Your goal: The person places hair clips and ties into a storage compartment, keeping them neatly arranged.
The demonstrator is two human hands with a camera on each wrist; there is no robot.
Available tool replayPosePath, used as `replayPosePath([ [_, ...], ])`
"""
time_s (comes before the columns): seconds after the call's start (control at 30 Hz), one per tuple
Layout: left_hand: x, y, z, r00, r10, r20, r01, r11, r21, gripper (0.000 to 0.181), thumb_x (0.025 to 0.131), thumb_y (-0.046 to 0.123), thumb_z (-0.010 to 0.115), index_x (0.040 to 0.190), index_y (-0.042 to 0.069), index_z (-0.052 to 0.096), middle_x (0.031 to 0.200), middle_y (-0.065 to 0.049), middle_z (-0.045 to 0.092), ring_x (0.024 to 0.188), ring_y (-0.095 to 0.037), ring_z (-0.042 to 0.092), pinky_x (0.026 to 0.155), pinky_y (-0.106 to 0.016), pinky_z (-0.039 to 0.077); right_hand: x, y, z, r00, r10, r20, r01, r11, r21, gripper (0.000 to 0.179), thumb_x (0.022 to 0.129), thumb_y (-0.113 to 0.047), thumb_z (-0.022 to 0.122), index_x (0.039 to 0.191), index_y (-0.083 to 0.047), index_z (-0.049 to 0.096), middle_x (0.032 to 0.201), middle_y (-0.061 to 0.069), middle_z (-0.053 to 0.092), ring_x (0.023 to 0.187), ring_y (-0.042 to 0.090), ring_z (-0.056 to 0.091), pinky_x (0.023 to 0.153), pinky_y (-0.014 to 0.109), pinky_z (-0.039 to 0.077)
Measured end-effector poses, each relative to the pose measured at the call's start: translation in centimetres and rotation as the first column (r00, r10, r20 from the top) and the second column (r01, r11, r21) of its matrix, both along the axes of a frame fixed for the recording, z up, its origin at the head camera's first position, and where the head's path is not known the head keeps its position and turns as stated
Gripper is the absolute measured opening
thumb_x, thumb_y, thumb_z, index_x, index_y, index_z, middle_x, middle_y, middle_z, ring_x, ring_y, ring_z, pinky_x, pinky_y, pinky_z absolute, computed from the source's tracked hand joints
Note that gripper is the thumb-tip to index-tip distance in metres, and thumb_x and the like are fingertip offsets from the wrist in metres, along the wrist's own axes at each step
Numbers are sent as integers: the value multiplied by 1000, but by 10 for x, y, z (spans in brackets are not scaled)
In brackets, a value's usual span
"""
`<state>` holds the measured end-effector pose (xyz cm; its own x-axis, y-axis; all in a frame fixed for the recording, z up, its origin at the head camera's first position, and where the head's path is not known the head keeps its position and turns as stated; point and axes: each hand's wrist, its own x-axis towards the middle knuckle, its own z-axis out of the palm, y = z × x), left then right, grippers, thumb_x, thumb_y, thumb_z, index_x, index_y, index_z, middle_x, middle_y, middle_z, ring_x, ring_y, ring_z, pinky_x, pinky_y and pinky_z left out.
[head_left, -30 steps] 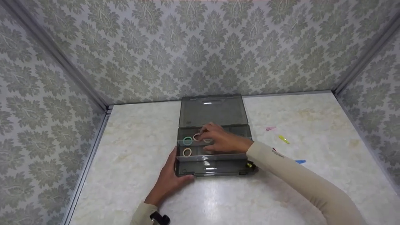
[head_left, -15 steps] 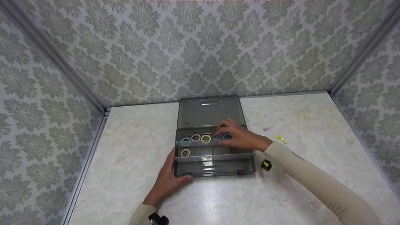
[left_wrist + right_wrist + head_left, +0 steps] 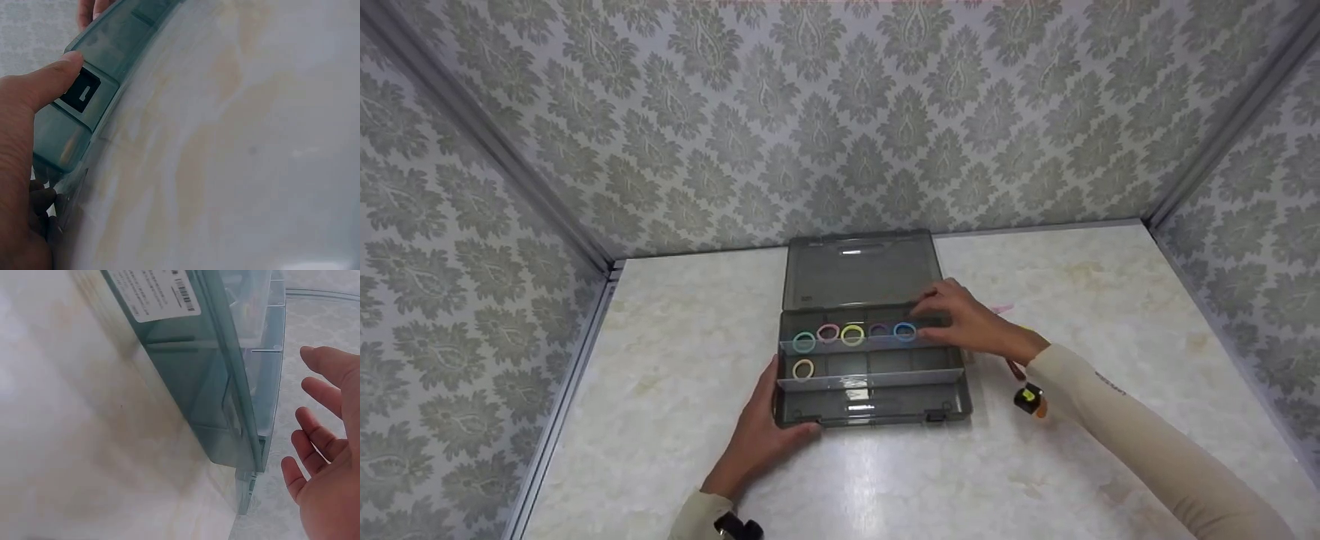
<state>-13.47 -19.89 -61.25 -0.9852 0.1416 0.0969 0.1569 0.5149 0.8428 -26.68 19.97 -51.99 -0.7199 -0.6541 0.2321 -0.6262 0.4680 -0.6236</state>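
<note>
A smoky clear plastic storage box (image 3: 877, 405) stands on the table with its lid (image 3: 862, 274) folded back. My left hand (image 3: 761, 431) grips its front left corner, thumb on the front wall beside a dark latch (image 3: 80, 90) in the left wrist view. In the back compartment a row of rings lies along the divider: green (image 3: 794, 343), pink (image 3: 818, 334), yellow (image 3: 842, 335), purple (image 3: 871, 330) and blue (image 3: 895, 331). A peach ring (image 3: 793, 370) sits at the left of the middle compartment. My right hand (image 3: 964, 322) hovers by the blue ring, fingers loose and holding nothing.
Right of the box, partly behind the right arm, lie a pink clip (image 3: 1002, 308) and a dark red piece (image 3: 1015, 369). A label (image 3: 157, 295) is on the box's side. Patterned panels (image 3: 825, 112) enclose the table (image 3: 690, 322) at the back and sides.
My right hand has moved rightward along the back compartment and off the rings, so the purple and blue rings now show fully. The left hand keeps its hold on the box corner.
</note>
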Motion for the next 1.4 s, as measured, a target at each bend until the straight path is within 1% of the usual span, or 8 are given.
replayPosePath([
  [0.17,0,-2,-2,1000,8,1,-8,1000,13,141,74,58,101,179,24,13,182,-5,26,167,-30,27,134,-55,25,1,-19,-1,998,54,-22,-54,998,27,27,98,-12,85,123,-1,79,133,18,63,125,38,54,107,62,46],
  [0.3,1,-1,-2,1000,7,12,-7,1000,17,140,74,58,101,179,27,13,182,-4,26,167,-30,27,134,-56,24,3,-38,0,996,94,-6,-93,994,63,29,100,-16,84,124,-1,79,136,15,62,125,35,54,105,58,50],
  [0.53,3,2,-1,1000,9,26,-9,1000,11,141,74,59,100,179,25,12,183,-3,24,167,-29,25,134,-55,23,4,-53,-1,993,115,8,-115,989,91,31,101,-20,84,127,-4,79,138,15,61,127,34,53,107,57,49],
  [0.73,3,1,-3,1000,-5,23,4,999,32,141,74,55,102,179,27,12,182,0,23,167,-25,26,134,-52,23,-3,-38,-3,996,90,30,-92,993,68,29,101,-14,83,127,-2,79,138,17,61,128,35,54,108,58,49],
  [0.97,4,0,-1,1000,-1,11,0,1000,16,139,76,54,101,179,31,11,182,0,24,166,-27,27,133,-55,24,-14,-9,-6,1000,-16,19,14,997,71,28,100,-15,84,126,-4,79,139,18,63,129,39,54,110,65,44],
  [1.1,4,-1,-1,1000,-6,7,6,1000,19,138,76,51,101,179,33,11,182,-1,25,166,-30,28,133,-57,26,-18,12,-10,998,-55,15,55,998,25,30,100,-14,84,126,0,78,138,21,63,128,42,52,108,67,43],
  [1.2,3,-1,-1,1000,-7,7,7,1000,28,138,76,51,102,179,28,12,182,-3,26,166,-31,29,132,-58,26,-21,27,-13,997,-78,26,79,997,-24,30,100,-12,83,125,3,77,138,24,63,129,43,52,108,67,43],
  [1.4,3,0,-1,1000,0,11,0,999,35,141,73,56,102,179,20,15,181,-7,28,165,-34,30,132,-60,26,-25,56,-21,987,-152,58,156,984,-84,26,99,-7,84,122,4,78,132,22,64,125,41,52,107,67,45],
])
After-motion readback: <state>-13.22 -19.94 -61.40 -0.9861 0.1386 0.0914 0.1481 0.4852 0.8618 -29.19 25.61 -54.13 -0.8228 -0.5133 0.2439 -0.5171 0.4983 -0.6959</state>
